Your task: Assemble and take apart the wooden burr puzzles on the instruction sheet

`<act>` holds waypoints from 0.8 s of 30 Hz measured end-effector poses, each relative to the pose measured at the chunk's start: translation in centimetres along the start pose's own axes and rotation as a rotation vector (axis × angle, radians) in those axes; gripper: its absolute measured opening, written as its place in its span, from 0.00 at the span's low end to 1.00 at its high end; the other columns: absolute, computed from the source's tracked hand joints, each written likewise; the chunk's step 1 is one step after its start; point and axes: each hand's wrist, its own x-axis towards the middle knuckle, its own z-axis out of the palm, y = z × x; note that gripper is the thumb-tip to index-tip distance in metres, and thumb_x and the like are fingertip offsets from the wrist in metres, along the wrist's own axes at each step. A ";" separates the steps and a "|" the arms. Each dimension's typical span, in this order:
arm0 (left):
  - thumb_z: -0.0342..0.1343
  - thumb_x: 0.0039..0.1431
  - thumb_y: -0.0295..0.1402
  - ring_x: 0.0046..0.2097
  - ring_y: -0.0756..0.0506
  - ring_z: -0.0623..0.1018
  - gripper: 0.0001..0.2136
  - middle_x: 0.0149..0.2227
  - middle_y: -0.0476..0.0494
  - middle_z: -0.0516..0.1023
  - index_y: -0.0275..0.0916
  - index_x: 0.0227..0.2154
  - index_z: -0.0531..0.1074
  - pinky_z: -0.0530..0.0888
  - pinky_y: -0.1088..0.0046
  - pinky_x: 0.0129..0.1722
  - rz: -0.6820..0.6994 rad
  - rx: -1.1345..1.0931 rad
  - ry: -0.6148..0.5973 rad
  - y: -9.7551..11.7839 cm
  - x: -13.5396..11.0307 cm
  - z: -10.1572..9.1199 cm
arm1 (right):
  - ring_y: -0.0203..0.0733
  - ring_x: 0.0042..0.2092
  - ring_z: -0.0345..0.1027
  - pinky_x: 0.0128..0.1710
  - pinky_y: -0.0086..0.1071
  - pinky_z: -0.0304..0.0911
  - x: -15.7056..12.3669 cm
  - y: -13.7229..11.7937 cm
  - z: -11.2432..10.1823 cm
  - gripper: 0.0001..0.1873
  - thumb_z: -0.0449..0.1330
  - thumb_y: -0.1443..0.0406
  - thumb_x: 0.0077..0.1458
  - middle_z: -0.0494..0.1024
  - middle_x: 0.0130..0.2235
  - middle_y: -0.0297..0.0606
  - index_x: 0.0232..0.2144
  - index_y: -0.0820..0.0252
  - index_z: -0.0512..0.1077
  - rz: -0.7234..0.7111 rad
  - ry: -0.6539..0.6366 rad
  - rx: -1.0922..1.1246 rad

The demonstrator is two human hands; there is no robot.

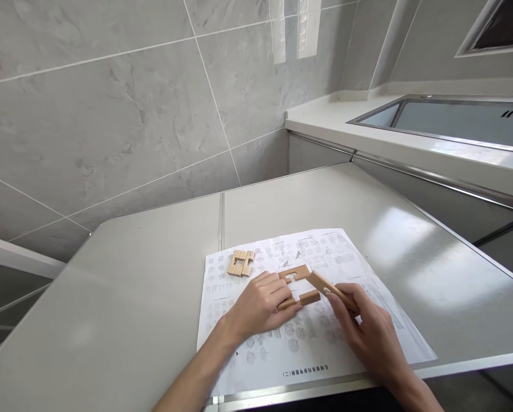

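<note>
Looks like the step of fitting wood together. Gripping one loose notched bar (332, 290) in the right hand (370, 320), at three o'clock from the left hand (262, 297). Clasping wood in the left hand too: a far bar (299, 273) at two o'clock, a near bar (310, 297) at three. Cannot tell if touching, loose bar to far bar. Seems to call next for lining up the notches, then a gentle push. Counting: two hands, both full; three bars in sight; one small wooden square (246, 267) at eleven o'clock from the left hand; one printed paper sheet (320, 346) under them; one sink (453, 117) at one o'clock from the right hand.
</note>
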 end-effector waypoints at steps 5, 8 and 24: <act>0.50 0.78 0.46 0.27 0.49 0.68 0.16 0.28 0.51 0.71 0.40 0.39 0.73 0.66 0.73 0.28 -0.305 -0.362 -0.035 1.8 -0.1 -0.1 | 0.40 0.24 0.71 0.24 0.30 0.66 -0.5 0.4 0.0 0.11 0.55 0.55 0.76 0.78 0.28 0.31 0.47 0.54 0.71 0.075 0.092 0.010; 0.45 0.80 0.46 0.25 0.51 0.67 0.17 0.28 0.53 0.70 0.40 0.44 0.72 0.64 0.76 0.24 -0.368 -0.472 -0.075 2.7 0.1 0.0 | 0.42 0.26 0.73 0.27 0.32 0.70 -0.6 0.4 0.2 0.16 0.51 0.54 0.78 0.79 0.30 0.33 0.52 0.55 0.73 0.127 0.031 0.015; 0.49 0.76 0.51 0.25 0.51 0.63 0.19 0.27 0.54 0.64 0.38 0.42 0.70 0.64 0.74 0.25 -0.570 -0.757 -0.006 3.1 0.6 0.1 | 0.52 0.74 0.62 0.64 0.48 0.73 -0.1 -1.1 1.5 0.32 0.45 0.65 0.79 0.60 0.77 0.38 0.79 0.43 0.49 -0.036 -0.163 0.036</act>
